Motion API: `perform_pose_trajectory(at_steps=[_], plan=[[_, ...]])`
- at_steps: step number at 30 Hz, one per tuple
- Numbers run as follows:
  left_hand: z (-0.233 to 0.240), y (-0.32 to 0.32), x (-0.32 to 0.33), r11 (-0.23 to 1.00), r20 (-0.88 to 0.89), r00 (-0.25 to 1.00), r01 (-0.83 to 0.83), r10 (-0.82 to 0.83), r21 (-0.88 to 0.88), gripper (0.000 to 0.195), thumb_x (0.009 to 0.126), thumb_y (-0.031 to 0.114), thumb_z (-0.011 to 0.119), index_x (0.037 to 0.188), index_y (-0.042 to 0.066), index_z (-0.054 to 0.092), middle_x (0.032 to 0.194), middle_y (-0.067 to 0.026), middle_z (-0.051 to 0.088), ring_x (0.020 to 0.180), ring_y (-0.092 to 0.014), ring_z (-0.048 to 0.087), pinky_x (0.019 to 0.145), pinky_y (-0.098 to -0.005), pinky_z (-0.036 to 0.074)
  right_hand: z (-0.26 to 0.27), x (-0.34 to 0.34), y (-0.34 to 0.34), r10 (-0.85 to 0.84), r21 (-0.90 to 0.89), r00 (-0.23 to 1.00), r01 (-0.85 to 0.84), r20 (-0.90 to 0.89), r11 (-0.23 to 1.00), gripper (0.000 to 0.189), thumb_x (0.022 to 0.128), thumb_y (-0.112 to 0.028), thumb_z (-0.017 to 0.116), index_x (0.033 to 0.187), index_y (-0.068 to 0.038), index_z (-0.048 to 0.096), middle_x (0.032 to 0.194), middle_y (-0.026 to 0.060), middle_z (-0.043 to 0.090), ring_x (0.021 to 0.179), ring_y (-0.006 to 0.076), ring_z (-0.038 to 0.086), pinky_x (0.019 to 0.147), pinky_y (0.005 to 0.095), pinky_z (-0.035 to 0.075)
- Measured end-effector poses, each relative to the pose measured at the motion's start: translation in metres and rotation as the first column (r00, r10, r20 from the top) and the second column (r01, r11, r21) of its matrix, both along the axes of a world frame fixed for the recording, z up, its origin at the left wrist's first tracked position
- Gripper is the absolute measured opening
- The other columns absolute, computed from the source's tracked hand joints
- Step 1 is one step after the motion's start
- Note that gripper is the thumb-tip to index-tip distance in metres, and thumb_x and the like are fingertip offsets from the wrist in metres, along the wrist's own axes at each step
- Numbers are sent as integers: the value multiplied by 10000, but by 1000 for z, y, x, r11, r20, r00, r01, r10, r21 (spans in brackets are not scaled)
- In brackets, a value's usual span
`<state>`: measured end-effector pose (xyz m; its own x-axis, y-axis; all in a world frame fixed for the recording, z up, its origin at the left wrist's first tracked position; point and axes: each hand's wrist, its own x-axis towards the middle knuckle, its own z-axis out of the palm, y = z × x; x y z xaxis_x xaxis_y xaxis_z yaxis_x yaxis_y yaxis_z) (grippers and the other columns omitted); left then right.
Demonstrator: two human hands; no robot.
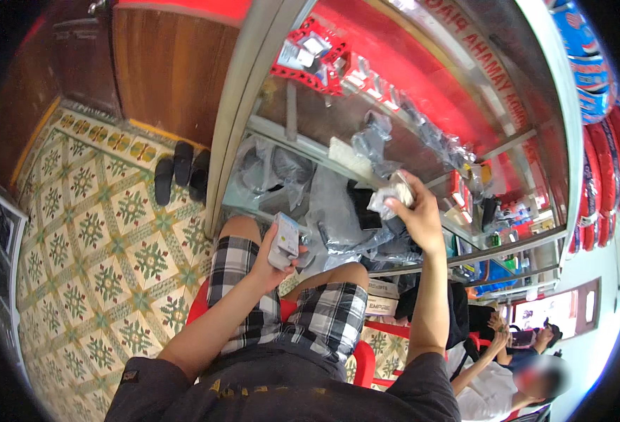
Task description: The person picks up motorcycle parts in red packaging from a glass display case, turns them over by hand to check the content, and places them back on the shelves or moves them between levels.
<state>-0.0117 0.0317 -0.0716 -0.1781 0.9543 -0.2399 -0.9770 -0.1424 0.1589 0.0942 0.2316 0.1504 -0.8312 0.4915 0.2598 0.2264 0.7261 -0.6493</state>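
In my left hand (269,264) is a small white and grey carton (287,238), held above my left thigh with its printed side showing. My right hand (419,208) reaches out at the shelf edge and grips a small crumpled plastic packet (390,200) between thumb and fingers. What the packet contains cannot be made out. Behind both hands stands a glass display cabinet (289,126). Plastic-wrapped parts (336,211) lie on its lower level, and a whitish block (350,157) rests by the shelf edge, just beyond my right hand.
A red plastic basket (310,79) with packets stands on the upper shelf. Black slippers (182,163) lie on the tiled floor (94,227). Cartons (381,305) are stacked beside my right knee. A seated person in a white shirt (481,382) is at the right, with another person beyond.
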Motion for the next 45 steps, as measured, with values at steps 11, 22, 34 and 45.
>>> perform_pose_trajectory(at_steps=[11,22,34,45], plan=[[-6,1,13,974,-22,991,-131,129,-187,509,806,538,541,1058,96,519,941,-95,604,877,-220,601,808,-359,480,-130,12,-132,72,97,992,-62,-104,993,307,671,50,657,961,-16,578,960,122,615,859,242,616,728,302,480],[18,2,15,919,-268,931,-313,248,-238,468,860,403,534,1197,188,291,1038,-69,500,922,-195,573,673,-379,537,-164,2,-142,-164,98,978,177,-131,979,402,680,38,646,1075,5,578,921,145,606,827,272,578,750,322,456],[-3,-1,6,953,-59,969,-248,242,-175,527,849,391,549,1247,174,282,958,-83,525,860,-200,583,661,-350,521,-160,0,-134,-7,258,989,47,-151,965,155,692,15,653,826,-51,614,854,70,615,810,238,564,717,335,395],[2,-4,4,954,-100,967,-249,235,-165,469,857,358,546,1221,191,304,923,-95,534,838,-195,581,633,-323,510,-154,1,-129,70,18,989,-68,-133,997,209,671,-24,679,872,-50,630,838,69,602,778,250,571,678,346,404]])
